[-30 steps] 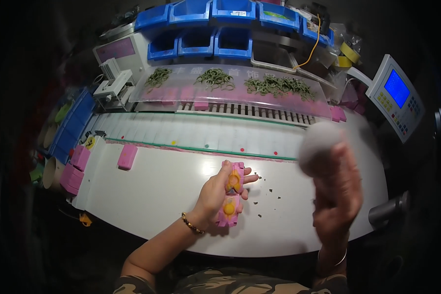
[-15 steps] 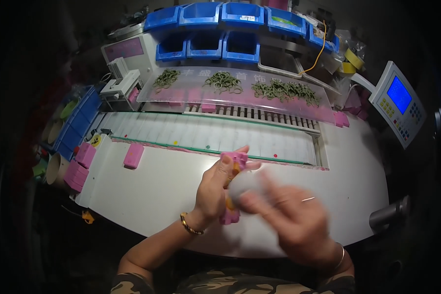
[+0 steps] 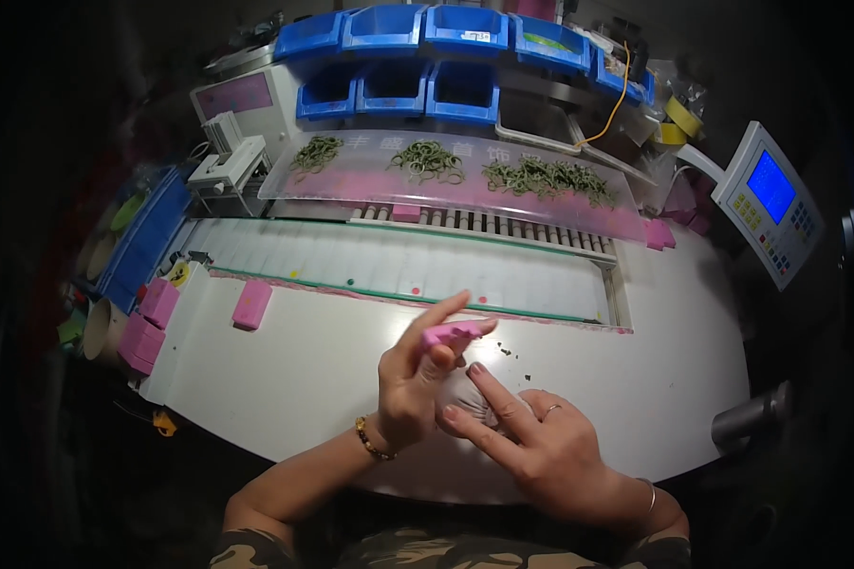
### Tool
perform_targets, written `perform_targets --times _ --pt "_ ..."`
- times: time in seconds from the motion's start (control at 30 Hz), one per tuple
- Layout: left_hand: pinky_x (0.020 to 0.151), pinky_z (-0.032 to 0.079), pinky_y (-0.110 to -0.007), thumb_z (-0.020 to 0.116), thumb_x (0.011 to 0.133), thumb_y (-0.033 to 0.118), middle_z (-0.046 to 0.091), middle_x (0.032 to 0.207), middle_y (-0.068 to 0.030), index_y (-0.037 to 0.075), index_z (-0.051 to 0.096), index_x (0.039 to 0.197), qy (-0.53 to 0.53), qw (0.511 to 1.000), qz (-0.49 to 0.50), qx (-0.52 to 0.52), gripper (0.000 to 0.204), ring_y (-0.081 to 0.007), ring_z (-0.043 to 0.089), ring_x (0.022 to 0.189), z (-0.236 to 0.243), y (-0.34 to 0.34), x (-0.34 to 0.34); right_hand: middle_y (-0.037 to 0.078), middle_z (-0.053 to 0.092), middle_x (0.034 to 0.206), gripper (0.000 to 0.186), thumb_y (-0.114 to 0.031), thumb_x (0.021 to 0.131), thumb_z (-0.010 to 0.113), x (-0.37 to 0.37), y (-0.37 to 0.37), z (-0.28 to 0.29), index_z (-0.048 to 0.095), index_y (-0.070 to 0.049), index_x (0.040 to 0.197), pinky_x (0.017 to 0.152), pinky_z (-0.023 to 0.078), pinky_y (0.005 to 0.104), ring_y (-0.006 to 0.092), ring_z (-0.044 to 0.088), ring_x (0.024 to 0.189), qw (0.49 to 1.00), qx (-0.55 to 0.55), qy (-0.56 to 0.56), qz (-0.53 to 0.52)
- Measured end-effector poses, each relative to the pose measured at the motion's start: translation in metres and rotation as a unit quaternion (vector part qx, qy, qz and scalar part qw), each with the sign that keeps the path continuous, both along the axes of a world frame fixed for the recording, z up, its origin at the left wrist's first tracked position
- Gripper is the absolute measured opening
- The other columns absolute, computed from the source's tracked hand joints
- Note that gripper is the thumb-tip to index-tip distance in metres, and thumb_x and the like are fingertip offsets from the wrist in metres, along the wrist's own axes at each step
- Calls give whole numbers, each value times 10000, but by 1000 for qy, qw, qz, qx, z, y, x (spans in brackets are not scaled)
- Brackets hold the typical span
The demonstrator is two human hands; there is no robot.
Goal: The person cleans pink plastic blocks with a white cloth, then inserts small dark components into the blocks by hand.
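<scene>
My left hand [image 3: 410, 384] grips a pink block [image 3: 446, 334] with an uneven edge, held tilted above the white table. Its index finger stretches along the block's far side. Just below, my right hand [image 3: 550, 436] has its fingers around a round white cloth pouch [image 3: 463, 398], gathered in folds. The pouch lies close under the block; whether the two touch I cannot tell. Small dark crumbs [image 3: 506, 351] lie on the table beyond my right fingers.
Another pink block [image 3: 252, 304] lies at left on the table [image 3: 332, 360]. A belt [image 3: 389, 266] with coloured dots runs behind. Above it, a clear shelf [image 3: 361, 171] carries piles of greenish rings [image 3: 427, 163]. Blue bins [image 3: 384, 28] stand at the back, a control panel [image 3: 773, 199] at right.
The pink block has been turned, and its orange part no longer shows. My right hand, blurred before, is now steadier with the pouch lower. Crumbs now show on the table; the belt's dots shifted left.
</scene>
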State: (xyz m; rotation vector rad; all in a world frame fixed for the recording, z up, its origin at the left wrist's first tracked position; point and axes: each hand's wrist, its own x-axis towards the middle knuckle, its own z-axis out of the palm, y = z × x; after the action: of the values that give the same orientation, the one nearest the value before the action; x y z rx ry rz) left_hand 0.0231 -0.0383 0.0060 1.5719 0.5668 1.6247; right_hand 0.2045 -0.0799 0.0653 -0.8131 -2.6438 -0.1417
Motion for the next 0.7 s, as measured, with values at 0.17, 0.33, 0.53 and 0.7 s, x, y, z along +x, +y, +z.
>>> perform_targets --times 0.17,0.33,0.53,0.7 --pt "558 480 -240 349 1006 468 637 1003 -172 7 393 1292 -56 976 113 -177 545 -115 585 700 -2 6 -15 158 576 1288 533 -39 737 601 36 14 -9 615 -176 1252 679 496 321 210 568 689 995 -4 -10 -97" --pt "443 472 -253 193 1003 541 594 848 -139 26 450 1105 -168 918 -12 -359 584 -159 574 549 -2 14 -19 182 570 1289 520 29 733 604 83 30 -29 616 -127 1229 699 487 340 248 572 706 968 23 -60 -244" --pt "694 549 -331 444 1006 360 572 1019 -131 43 400 1077 -151 927 -50 -339 328 -219 655 765 -2 3 4 191 561 1285 465 52 738 622 80 37 -37 624 -74 1185 824 455 367 320 576 994 953 32 -56 -294" --pt "877 510 -330 546 968 271 553 1166 -130 58 427 1080 -87 968 -56 -229 268 -203 599 1022 -7 -8 13 127 607 1215 479 -69 746 756 33 40 -22 606 -60 1200 791 454 308 225 588 1021 906 -282 295 -115"
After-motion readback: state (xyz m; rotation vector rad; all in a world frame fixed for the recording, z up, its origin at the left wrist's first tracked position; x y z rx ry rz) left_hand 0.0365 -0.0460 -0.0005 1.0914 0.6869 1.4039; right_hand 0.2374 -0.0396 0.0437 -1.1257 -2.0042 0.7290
